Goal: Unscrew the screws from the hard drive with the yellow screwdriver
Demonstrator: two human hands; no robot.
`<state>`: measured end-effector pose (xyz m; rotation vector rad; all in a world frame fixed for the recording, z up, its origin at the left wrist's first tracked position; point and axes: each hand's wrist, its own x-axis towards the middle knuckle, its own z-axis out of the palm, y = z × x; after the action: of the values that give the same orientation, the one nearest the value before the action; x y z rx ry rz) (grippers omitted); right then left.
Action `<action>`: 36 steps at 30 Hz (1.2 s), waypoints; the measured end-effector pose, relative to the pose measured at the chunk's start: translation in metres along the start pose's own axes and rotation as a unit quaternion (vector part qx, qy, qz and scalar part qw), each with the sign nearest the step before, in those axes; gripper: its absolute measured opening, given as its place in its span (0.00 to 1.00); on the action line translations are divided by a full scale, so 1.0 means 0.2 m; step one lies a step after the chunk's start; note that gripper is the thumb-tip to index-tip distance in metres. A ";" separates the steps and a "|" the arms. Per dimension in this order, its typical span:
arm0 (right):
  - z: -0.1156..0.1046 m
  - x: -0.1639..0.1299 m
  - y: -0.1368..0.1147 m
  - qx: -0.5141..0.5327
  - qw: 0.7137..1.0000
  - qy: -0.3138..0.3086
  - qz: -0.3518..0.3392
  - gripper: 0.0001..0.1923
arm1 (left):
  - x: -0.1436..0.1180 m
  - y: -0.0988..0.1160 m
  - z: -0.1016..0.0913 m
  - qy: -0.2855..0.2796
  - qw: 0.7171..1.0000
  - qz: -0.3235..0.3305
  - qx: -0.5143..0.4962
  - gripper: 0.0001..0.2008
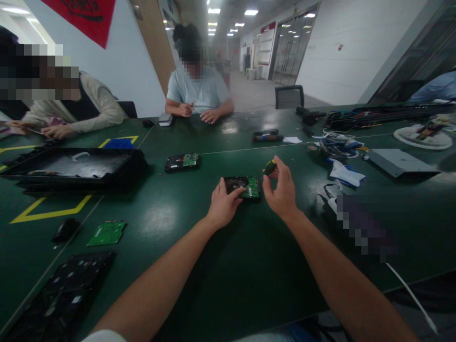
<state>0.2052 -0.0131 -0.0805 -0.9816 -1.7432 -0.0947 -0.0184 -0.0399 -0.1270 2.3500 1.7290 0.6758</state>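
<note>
A hard drive (253,187) lies on the green table (228,275) in front of me, its green circuit board facing up. My left hand (223,205) grips it from the left and near side, with fingers at its edge and across its top. Just to the right, my right hand (282,192) is closed around a short screwdriver (270,166) with a green and yellow handle. The screwdriver's tip is too small to make out. A second hard drive (182,162) rests farther back on the left, apart from both hands.
To the left are a black tray-like casing (121,166), a loose green circuit board (107,233) and a dark perforated panel (60,294). Cables (338,144), a metal cover (401,162) and a white-and-blue cloth (346,174) lie right. Two people sit across the table.
</note>
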 end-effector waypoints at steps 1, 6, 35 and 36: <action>0.00 0.00 0.00 0.001 1.000 0.002 0.001 0.34 | 0.00 0.00 0.00 0.001 1.000 0.001 0.000 0.25; 0.00 0.00 0.00 0.005 1.000 0.004 0.003 0.32 | 0.00 0.00 0.00 -0.001 1.000 -0.002 0.002 0.25; 0.01 -0.02 0.02 -0.019 1.000 0.010 0.019 0.34 | 0.00 0.02 -0.02 -0.006 1.000 -0.005 0.006 0.24; 0.01 -0.02 0.02 -0.025 0.999 0.015 0.019 0.34 | 0.00 0.02 -0.02 -0.007 1.000 -0.005 0.007 0.24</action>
<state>0.2070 -0.0111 -0.0859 -1.0441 -1.7003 -0.1275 -0.0175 -0.0418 -0.1225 2.3479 1.7442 0.6469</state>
